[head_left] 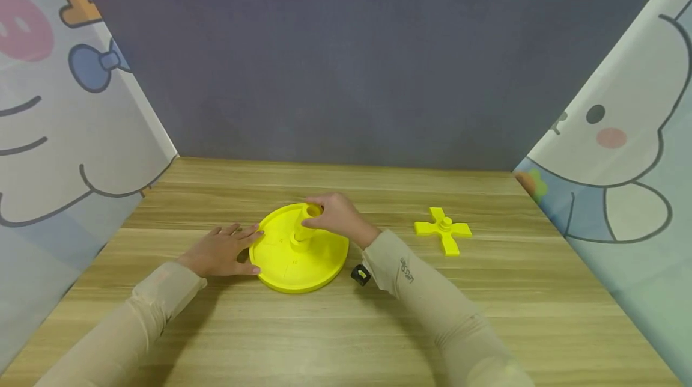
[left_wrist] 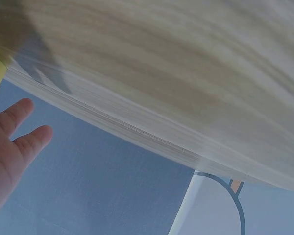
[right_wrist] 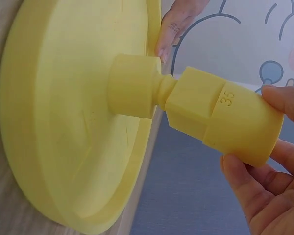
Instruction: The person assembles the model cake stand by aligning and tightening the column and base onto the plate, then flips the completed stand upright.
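At table centre, yellow disc (head_left: 300,252) lies flat; right hand (head_left: 337,216) pinches the post (right_wrist: 220,115), seated in the disc's hub. Left hand (head_left: 221,249), fingers spread, steadies the rim at 9 o'clock. Cross piece (head_left: 443,229) at 3 o'clock remains unfitted.
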Action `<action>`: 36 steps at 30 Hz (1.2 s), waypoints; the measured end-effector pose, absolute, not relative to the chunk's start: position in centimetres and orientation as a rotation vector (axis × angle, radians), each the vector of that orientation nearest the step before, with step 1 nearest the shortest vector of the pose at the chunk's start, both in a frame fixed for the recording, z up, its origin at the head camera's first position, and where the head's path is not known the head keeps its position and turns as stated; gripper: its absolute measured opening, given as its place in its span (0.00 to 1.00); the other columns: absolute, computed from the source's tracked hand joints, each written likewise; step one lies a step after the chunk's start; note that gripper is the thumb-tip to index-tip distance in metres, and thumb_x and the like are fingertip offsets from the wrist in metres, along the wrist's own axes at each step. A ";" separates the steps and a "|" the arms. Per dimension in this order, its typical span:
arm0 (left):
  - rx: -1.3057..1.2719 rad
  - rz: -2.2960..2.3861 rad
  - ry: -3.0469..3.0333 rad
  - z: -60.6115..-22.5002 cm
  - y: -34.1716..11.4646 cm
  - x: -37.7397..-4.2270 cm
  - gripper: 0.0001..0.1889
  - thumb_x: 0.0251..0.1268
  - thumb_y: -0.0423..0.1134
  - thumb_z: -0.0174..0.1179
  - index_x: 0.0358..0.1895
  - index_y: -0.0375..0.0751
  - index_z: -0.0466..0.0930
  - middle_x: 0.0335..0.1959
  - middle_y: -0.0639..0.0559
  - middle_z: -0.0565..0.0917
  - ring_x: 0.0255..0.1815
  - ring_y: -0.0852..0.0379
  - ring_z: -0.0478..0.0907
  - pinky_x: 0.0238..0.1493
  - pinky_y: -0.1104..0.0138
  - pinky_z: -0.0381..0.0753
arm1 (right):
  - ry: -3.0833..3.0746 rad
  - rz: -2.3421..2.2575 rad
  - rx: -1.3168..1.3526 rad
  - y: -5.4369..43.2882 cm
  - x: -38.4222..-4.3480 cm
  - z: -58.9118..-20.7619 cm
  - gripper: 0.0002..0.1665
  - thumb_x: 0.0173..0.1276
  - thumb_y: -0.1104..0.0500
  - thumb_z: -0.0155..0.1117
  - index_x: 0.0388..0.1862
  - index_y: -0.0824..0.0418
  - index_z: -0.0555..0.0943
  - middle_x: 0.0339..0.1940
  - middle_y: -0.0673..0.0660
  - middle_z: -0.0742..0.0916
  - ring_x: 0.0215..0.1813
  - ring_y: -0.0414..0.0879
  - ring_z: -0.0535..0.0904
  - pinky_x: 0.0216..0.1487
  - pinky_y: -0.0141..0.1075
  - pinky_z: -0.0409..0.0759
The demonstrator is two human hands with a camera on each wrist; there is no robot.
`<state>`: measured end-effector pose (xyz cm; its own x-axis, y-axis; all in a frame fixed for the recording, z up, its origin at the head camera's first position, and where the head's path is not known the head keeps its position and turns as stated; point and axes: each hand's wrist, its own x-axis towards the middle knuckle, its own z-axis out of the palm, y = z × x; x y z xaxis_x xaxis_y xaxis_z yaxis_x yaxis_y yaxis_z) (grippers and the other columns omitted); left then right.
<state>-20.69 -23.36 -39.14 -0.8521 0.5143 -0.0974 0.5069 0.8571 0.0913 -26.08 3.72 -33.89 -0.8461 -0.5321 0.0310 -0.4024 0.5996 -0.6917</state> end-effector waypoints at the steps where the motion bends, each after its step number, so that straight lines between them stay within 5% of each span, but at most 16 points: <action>1: 0.802 0.100 2.912 -39.1 -23.3 -20.6 0.47 0.57 0.70 0.54 0.70 0.36 0.63 0.71 0.38 0.63 0.65 0.25 0.61 0.57 0.31 0.60 | 2.647 -1.077 -0.783 3.6 -26.1 -33.9 0.32 0.59 0.54 0.72 0.63 0.59 0.76 0.14 0.49 0.64 0.16 0.38 0.54 0.21 0.29 0.59; 11: 0.788 0.112 2.906 -38.9 -23.2 -20.4 0.47 0.56 0.70 0.56 0.70 0.37 0.64 0.71 0.38 0.63 0.64 0.25 0.61 0.56 0.31 0.60 | 2.671 -1.094 -0.856 3.0 -26.1 -34.4 0.34 0.60 0.56 0.72 0.64 0.62 0.74 0.22 0.52 0.75 0.18 0.37 0.59 0.24 0.27 0.63; 15: 0.786 0.111 2.908 -39.0 -23.2 -20.5 0.47 0.56 0.70 0.55 0.70 0.36 0.64 0.71 0.38 0.63 0.65 0.25 0.61 0.57 0.31 0.60 | 2.687 -1.096 -0.863 2.8 -26.1 -34.6 0.35 0.60 0.56 0.72 0.66 0.63 0.73 0.40 0.57 0.84 0.25 0.39 0.66 0.31 0.28 0.68; 20: 0.787 0.110 2.913 -39.0 -23.3 -20.5 0.46 0.57 0.68 0.56 0.70 0.36 0.64 0.71 0.38 0.64 0.64 0.25 0.61 0.56 0.31 0.60 | 2.662 -1.164 -0.850 2.4 -26.0 -35.0 0.35 0.60 0.57 0.72 0.65 0.64 0.73 0.60 0.59 0.81 0.46 0.44 0.77 0.47 0.30 0.75; 25: 0.790 0.104 2.918 -39.1 -23.3 -20.6 0.46 0.56 0.68 0.56 0.70 0.36 0.64 0.70 0.38 0.64 0.64 0.26 0.62 0.56 0.32 0.61 | 2.605 -1.256 -0.796 2.2 -26.1 -35.4 0.33 0.60 0.58 0.72 0.64 0.63 0.75 0.60 0.59 0.81 0.54 0.48 0.78 0.50 0.31 0.77; 36: 0.803 0.083 2.917 -39.1 -23.2 -20.7 0.46 0.57 0.69 0.56 0.70 0.37 0.65 0.70 0.38 0.65 0.64 0.26 0.63 0.56 0.32 0.62 | 2.635 -1.324 -0.737 1.7 -26.2 -36.2 0.33 0.58 0.55 0.74 0.60 0.64 0.77 0.49 0.57 0.85 0.44 0.47 0.78 0.42 0.28 0.76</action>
